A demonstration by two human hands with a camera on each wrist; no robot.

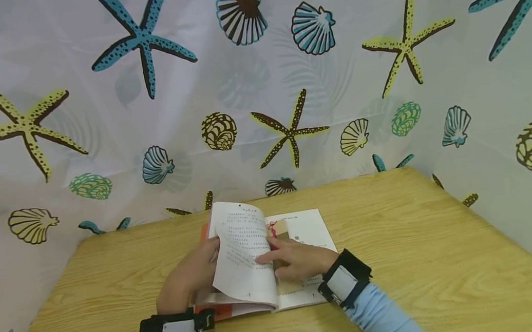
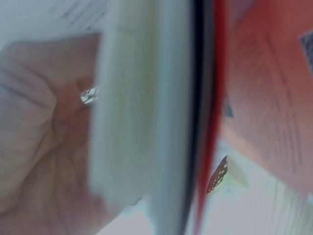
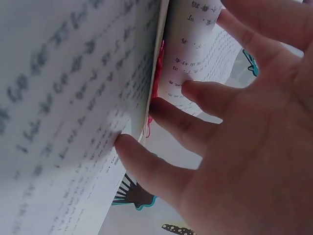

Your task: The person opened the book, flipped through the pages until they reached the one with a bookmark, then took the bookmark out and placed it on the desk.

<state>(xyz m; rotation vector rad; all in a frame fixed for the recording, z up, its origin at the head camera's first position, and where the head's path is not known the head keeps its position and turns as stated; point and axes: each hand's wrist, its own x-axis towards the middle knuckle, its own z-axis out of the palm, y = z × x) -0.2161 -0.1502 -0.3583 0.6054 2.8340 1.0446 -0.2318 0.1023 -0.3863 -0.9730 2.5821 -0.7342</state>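
Observation:
A paperback book (image 1: pixel 245 239) lies spread on the wooden table, its left-hand page lifted and bowed. My left hand (image 1: pixel 194 271) grips the pages at the left edge, its fingers partly hidden behind the paper. In the left wrist view, the thick page edges (image 2: pixel 127 122) stand beside the palm, with the orange cover (image 2: pixel 269 98) beyond them. My right hand (image 1: pixel 300 259) reaches over the right page, fingers spread, its fingertips touching the pages around the gutter. A red cord (image 3: pixel 156 83) shows along the gutter, by a tan strip (image 1: pixel 289 288) on the right page.
The wooden table (image 1: pixel 390 219) extends on both sides of the book. Behind and to the right hangs a pale cloth (image 1: pixel 250 79) printed with starfish and shells. Each wrist wears a black strap; a light blue sleeve (image 1: pixel 382 309) covers the right forearm.

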